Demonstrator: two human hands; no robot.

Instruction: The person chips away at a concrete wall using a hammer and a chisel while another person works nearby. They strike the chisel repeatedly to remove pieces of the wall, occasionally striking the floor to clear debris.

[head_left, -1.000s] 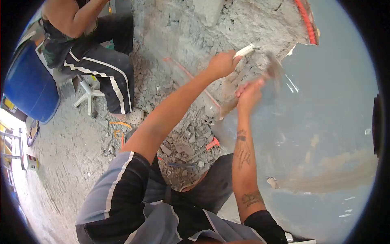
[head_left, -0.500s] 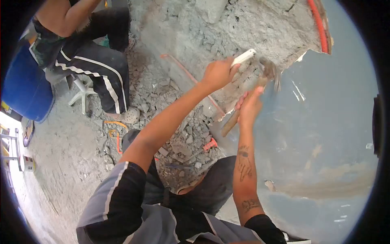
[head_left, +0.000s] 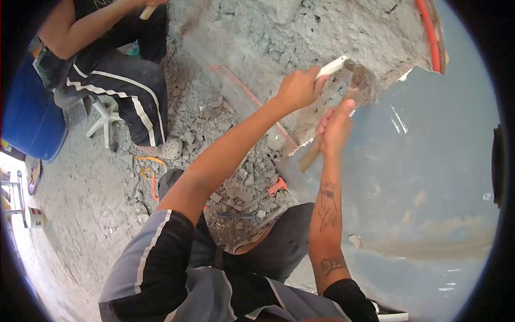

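My left hand (head_left: 298, 90) is closed around a white-handled tool (head_left: 332, 67), whose end points up and right; its other end is hidden behind my fingers. In my right hand (head_left: 336, 129) is a hammer (head_left: 360, 80) with a wooden handle, its head blurred by motion. That head overlaps the tip of the white handle in this view. Both hands are over the broken edge of the wall, where rough grey masonry (head_left: 343, 27) meets smooth painted surface (head_left: 402, 172).
An orange corrugated conduit (head_left: 431, 35) runs in the wall at upper right. Rubble (head_left: 241, 188) covers the floor before my knees, with an orange plastic piece (head_left: 277, 186) on it. At left another person (head_left: 112, 80) sits near a blue barrel (head_left: 32, 112); a white bucket (head_left: 35, 218) stands below.
Both hands have shifted slightly up and right. The hammer head has come to the end of the white handle, from slightly apart. A pale handle now shows in the other person's hand.
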